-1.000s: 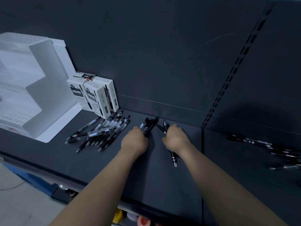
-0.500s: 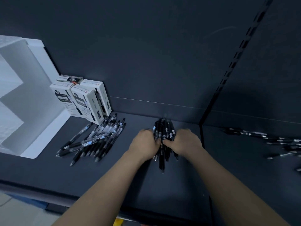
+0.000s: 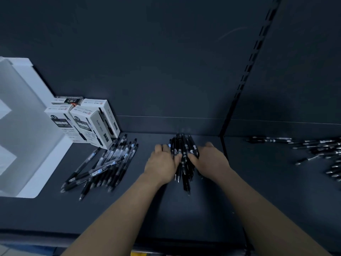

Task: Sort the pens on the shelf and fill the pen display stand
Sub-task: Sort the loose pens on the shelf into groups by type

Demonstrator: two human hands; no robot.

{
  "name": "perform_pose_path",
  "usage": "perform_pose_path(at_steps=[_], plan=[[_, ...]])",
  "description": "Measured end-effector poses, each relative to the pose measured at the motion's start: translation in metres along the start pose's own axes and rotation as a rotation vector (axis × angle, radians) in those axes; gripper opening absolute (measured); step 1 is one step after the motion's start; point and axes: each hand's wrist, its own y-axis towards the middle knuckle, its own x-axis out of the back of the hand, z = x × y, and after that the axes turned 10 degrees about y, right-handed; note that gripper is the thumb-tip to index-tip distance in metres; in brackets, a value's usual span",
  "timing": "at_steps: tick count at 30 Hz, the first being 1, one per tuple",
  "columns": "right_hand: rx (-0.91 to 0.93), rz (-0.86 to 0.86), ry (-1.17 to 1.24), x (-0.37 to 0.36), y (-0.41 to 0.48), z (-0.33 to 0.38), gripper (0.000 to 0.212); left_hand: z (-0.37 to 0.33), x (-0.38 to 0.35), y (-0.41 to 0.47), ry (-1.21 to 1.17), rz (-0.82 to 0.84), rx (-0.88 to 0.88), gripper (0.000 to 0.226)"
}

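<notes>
A dark shelf (image 3: pixel 184 209) is seen from above, closed behind by a dark back panel (image 3: pixel 166 61). At its middle lies a bundle of black pens (image 3: pixel 181 145). In front of the bundle, bare shelf runs to the front edge; just right of it, a slotted upright strip (image 3: pixel 245 78) and a seam divide the shelf. The bundle is pressed between the left hand (image 3: pixel 162 163) and the right hand (image 3: pixel 210 160). The fingers (image 3: pixel 159 147) are held together and laid almost straight along its sides, thumbs on the pens; half a second earlier they were curled over it. The pens are slim and black with pale labels, tips toward the viewer, blurred. Left of the bundle, loose pens (image 3: pixel 103 163), white boxes (image 3: pixel 92 124) and the white display stand (image 3: pixel 27 135) are found; far right, scattered pens (image 3: pixel 323 150).
</notes>
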Motion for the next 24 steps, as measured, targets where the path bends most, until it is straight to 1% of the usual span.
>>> perform_pose_path(at_steps=[3,10,13,16,19,21,24], plan=[[0.0,-0.026,0.011,0.003,-0.001,-0.001,0.051,0.001,0.003,-0.003,0.004,0.01,0.004,0.065],[0.011,-0.016,0.03,0.008,-0.007,0.002,0.048,0.001,0.007,-0.007,0.011,0.043,0.0,0.064],[-0.002,-0.011,0.032,0.014,-0.011,0.003,0.045,0.002,0.012,-0.009,0.028,0.034,0.001,0.061],[0.002,-0.022,-0.003,0.022,-0.017,0.004,0.042,0.002,0.021,-0.014,0.092,-0.029,-0.032,0.052],[0.02,-0.07,-0.021,0.033,-0.026,0.004,0.038,-0.001,0.033,-0.021,0.187,-0.145,-0.102,0.041],[0.042,-0.116,-0.004,0.042,-0.034,0.002,0.037,-0.004,0.042,-0.026,0.227,-0.24,-0.151,0.038],[0.084,-0.221,0.009,0.058,-0.052,-0.005,0.036,-0.014,0.054,-0.036,0.255,-0.357,-0.217,0.04]])
